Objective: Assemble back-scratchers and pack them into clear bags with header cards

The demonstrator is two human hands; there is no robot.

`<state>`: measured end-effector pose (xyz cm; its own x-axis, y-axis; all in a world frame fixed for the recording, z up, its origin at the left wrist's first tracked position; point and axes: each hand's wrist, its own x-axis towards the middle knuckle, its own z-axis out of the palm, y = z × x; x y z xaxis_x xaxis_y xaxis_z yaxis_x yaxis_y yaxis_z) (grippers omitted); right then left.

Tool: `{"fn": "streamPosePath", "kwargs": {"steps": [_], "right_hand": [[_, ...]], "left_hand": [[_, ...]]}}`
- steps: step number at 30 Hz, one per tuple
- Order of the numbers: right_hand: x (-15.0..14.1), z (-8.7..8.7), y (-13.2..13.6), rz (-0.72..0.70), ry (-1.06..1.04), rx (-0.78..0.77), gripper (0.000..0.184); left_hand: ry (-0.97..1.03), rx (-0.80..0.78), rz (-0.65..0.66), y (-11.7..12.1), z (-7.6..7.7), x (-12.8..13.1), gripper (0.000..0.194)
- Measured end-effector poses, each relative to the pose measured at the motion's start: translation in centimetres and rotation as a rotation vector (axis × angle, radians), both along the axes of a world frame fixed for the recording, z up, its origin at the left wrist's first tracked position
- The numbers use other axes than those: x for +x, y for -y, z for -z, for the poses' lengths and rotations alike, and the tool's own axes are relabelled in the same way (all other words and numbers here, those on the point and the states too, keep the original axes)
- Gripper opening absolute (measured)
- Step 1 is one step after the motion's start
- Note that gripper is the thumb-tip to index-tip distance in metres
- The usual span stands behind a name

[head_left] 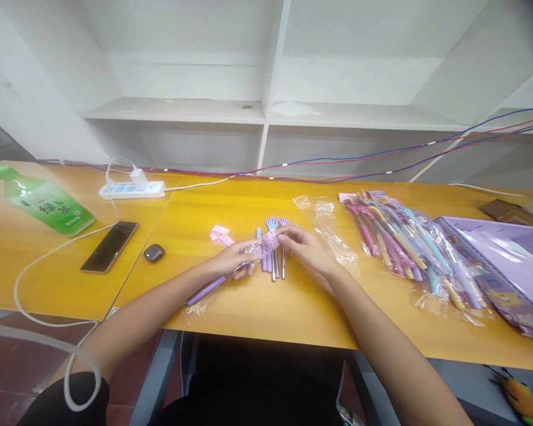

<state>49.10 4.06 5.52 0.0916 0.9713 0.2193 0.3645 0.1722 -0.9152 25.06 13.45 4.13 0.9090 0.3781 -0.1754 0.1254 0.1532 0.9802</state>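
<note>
My left hand (pixel 240 259) is wrapped round a back scratcher with a purple handle (pixel 208 290), still in its clear plastic sleeve, held at a slant over the table. At the sleeve's upper end, my right hand (pixel 302 244) pinches the plastic by the pink header card (pixel 270 239). Behind the hands lie several unwrapped back scratchers (pixel 274 266), with blue and purple claw heads, metal rods and coloured handles, partly hidden by my fingers. Loose pink cards (pixel 221 234) are just left of them. Empty clear sleeves (pixel 331 228) lie beyond my right hand.
To the right is a pile of wrapped back scratchers (pixel 395 236), beside a purple tray (pixel 515 251). On the left are a green bottle (pixel 48 201) on its side, a phone (pixel 109 247), a dark earbud case (pixel 153 253) and a power strip (pixel 133 189). Cables run along the back.
</note>
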Motion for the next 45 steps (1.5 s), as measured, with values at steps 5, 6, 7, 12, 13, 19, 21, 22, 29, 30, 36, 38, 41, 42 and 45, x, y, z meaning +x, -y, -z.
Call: {"fn": "streamPosePath", "kwargs": {"steps": [5,6,7,12,13,19,21,22,29,30,36,38,41,42,45], "right_hand": [[0.3,-0.1,0.1,0.016,0.048,0.016,0.032],[0.5,-0.2,0.1,0.028,0.058,0.024,0.032],[0.8,-0.1,0.1,0.051,0.064,0.039,0.033],[2.5,0.3,-0.2,0.270,-0.095,0.107,0.036],[2.7,0.3,-0.2,0.301,-0.150,0.105,0.036],[1.1,0.4,-0.3,0.253,-0.098,-0.065,0.041],[-0.4,0.5,-0.7,0.160,-0.105,-0.114,0.042],[-1.1,0.6,-1.0,0.088,-0.129,-0.133,0.042],[-2.9,1.2,-1.7,-0.024,-0.277,-0.100,0.041],[-2.7,1.3,-1.6,0.002,-0.312,-0.086,0.038],[-3.0,1.3,-0.6,-0.046,-0.601,-0.166,0.015],[-3.9,0.8,-0.2,-0.132,-0.580,-0.226,0.017],[-6.1,0.1,0.7,-0.379,-0.408,-0.389,0.029],[-6.9,0.0,1.0,-0.467,-0.362,-0.434,0.034],[-9.2,0.4,1.4,-0.587,-0.357,-0.478,0.040]], "left_hand": [[-0.001,0.000,0.004,0.0,-0.1,0.0,0.064],[-0.001,-0.002,0.006,0.0,-0.1,0.0,0.065],[-0.003,-0.004,0.010,0.0,-0.1,0.0,0.067],[-0.019,-0.013,0.037,0.0,-0.5,-0.2,0.069],[-0.026,-0.018,0.060,0.1,-0.7,-0.3,0.068],[-0.081,-0.010,0.250,1.0,-1.7,-0.7,0.064],[-0.099,-0.014,0.313,1.2,-1.9,-0.8,0.063],[-0.106,-0.015,0.335,1.2,-1.9,-0.8,0.063],[-0.114,-0.024,0.330,1.2,-1.5,-0.8,0.061],[-0.103,-0.024,0.306,1.2,-1.4,-0.7,0.062],[0.143,-0.013,-0.178,0.8,-1.4,-0.3,0.066],[0.239,-0.040,-0.330,0.6,-1.8,-0.4,0.061],[0.424,-0.098,-0.485,0.9,-2.2,-0.4,0.047],[0.475,-0.115,-0.511,1.1,-2.2,-0.4,0.046],[0.539,-0.119,-0.514,2.1,-2.0,-0.1,0.051]]}}
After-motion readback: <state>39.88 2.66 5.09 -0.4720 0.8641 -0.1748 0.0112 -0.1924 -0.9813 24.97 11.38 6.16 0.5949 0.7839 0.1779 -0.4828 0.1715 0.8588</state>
